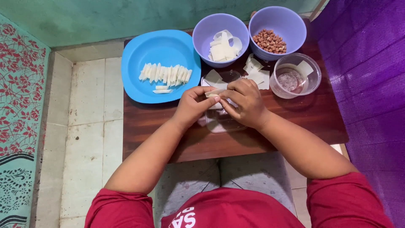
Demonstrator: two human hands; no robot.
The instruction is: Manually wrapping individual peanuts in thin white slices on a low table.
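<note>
Fingers of left hand (192, 105) & right hand (247, 103) pinch 1 pale wrapper roll (214, 92) together above table (168, 135); loose grip could unroll it.

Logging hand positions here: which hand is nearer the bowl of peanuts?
Right. The right hand lies just below and left of the bowl of peanuts. The left hand is farther left, below the blue plate. Both pinch a pale dough roll.
</note>
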